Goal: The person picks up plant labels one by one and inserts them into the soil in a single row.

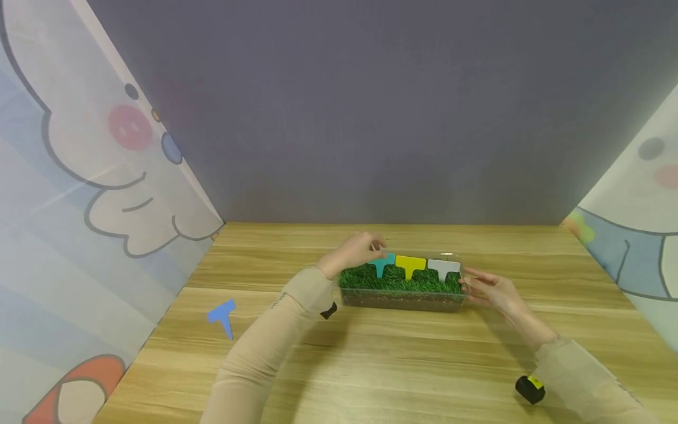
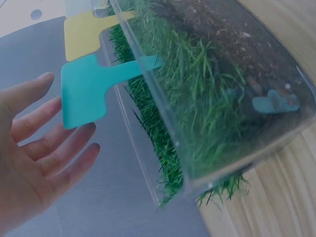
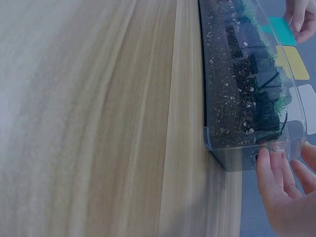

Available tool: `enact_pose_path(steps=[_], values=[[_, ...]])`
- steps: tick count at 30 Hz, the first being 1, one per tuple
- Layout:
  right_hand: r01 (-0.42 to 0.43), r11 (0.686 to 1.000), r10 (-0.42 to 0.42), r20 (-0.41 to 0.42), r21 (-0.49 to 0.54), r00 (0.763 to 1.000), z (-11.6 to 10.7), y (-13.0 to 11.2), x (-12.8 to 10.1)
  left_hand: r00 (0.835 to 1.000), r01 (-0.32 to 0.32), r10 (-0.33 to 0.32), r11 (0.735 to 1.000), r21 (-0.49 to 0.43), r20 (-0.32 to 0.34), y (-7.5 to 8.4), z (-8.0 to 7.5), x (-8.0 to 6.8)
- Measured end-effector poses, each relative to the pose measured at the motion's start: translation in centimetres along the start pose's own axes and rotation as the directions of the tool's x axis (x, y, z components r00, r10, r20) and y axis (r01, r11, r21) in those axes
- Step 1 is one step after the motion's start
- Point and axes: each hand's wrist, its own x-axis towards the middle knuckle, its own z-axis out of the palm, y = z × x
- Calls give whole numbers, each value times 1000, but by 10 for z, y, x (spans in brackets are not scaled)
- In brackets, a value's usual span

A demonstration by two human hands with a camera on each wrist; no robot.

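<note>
A clear plastic tray of soil and green grass stands on the wooden table. Three T-shaped labels are stuck in the grass: teal, yellow and white. My left hand is at the tray's left end, right beside the teal label. In the left wrist view its fingers lie straight next to the teal label and do not pinch it. My right hand touches the tray's right end wall; in the right wrist view its fingertips lie flat against that wall.
A blue T-shaped label lies flat on the table at the left. Printed cartoon screens stand at both sides, with a grey wall behind. Bare wooden tabletop stretches in front of the tray.
</note>
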Motion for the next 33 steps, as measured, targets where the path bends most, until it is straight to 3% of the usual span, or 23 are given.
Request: enact_pose_path(steps=[6,17,24,33], values=[[-12,1000,12,-6,7,1000,0,0,0,999,32,-32,999,-5,-16,-2,-7,-8],[-11,1000,11,-4,-3,1000,3,-5,-4,998,13,-10,999,51,-65,-5,-20,-30],[48,999,-48,55,12,997,9,-12,-11,993,15,-8,998,56,-119,-11,-29,-48],[-21,1000,21,-3,-2,1000,3,-3,-3,983,14,-1,998,68,-183,-25,-39,-75]])
